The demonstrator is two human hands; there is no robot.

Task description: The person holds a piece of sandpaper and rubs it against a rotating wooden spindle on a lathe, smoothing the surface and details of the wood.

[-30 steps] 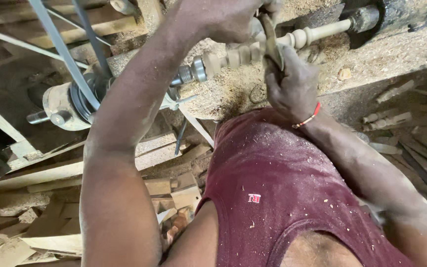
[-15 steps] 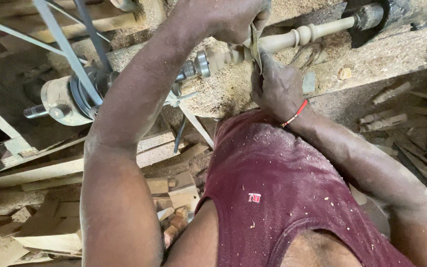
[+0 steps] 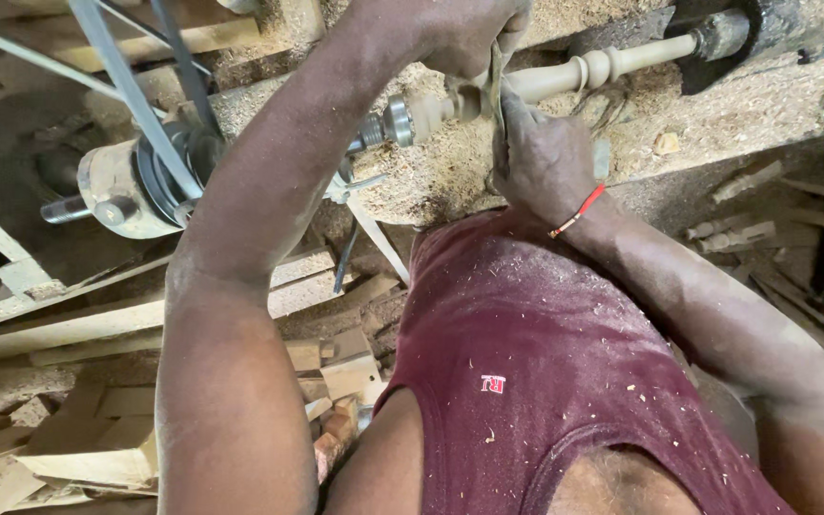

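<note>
Wooden spindle (image 3: 574, 74) runs between both hands (image 3: 526, 105) gripping a strip (image 3: 494, 81).

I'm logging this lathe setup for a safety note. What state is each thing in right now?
Wooden spindle: mounted level on the lathe, partly shaped with beads.
Strip: looped round the spindle, pulled taut.
Left hand: closed on the strip's upper end.
Right hand: closed on the lower end.
Belt: stretched onto the pulley.
Sawdust: piled on the bench.

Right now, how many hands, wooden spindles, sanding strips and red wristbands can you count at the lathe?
Hands: 2, left hand and right hand
Turned wooden spindle: 1
Sanding strip: 1
Red wristband: 1
Total: 5
</note>
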